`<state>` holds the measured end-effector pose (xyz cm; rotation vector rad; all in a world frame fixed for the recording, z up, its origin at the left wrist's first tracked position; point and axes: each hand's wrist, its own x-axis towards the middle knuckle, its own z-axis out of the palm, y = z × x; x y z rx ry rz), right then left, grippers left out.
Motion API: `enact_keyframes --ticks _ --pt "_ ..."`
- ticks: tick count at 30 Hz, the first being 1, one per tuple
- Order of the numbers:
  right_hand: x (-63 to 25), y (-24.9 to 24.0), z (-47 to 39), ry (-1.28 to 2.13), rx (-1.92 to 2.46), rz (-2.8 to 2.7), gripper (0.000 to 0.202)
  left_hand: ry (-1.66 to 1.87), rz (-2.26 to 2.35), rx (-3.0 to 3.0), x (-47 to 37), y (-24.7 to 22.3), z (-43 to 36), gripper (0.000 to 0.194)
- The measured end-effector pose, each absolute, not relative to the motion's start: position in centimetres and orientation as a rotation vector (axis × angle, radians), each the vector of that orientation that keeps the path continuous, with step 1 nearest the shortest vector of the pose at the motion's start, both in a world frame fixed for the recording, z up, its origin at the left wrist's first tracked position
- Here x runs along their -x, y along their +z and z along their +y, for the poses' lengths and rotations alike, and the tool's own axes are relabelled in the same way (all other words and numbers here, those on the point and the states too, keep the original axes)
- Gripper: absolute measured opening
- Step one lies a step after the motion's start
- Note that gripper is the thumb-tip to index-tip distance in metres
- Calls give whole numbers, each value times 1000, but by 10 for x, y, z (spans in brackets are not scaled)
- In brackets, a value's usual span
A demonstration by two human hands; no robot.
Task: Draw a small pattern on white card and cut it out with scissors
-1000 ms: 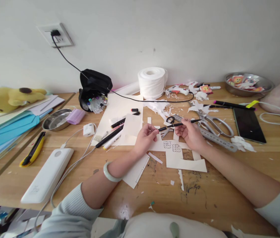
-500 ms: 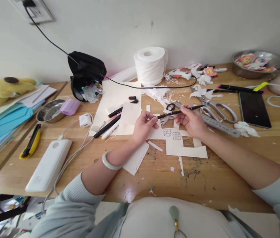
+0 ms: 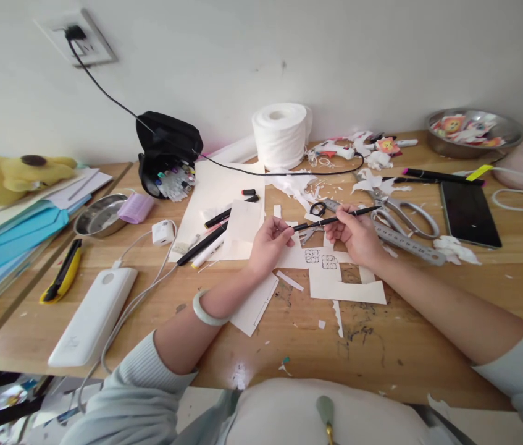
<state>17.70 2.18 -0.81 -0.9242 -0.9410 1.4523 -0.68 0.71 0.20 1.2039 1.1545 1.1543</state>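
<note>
A thin black pen is held between both hands above the table. My left hand pinches its left end between thumb and fingers. My right hand grips it nearer the right end, which points up and to the right. Below the hands lies cut white paper with two small black line drawings. Small scissors are partly hidden beneath the pen. A metal ruler and large grey scissors lie just right of my right hand.
A paper roll and black pen case stand at the back. Markers lie on paper to the left, near a white power bank and yellow cutter. A phone and metal bowl are on the right.
The whole view has shifted slightly, with the table lower in the frame. Both hands still hold the pen in nearly the same pose.
</note>
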Motion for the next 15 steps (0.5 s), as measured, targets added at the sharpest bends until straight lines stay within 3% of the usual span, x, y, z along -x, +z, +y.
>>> enact_keyframes --ticks 6,15 --pt "-175 -2 20 1469 962 -895 37 1137 1145 -1228 7 1 6 11" --pt "-174 2 22 1441 1006 -840 24 1177 1120 -1247 7 0 6 13"
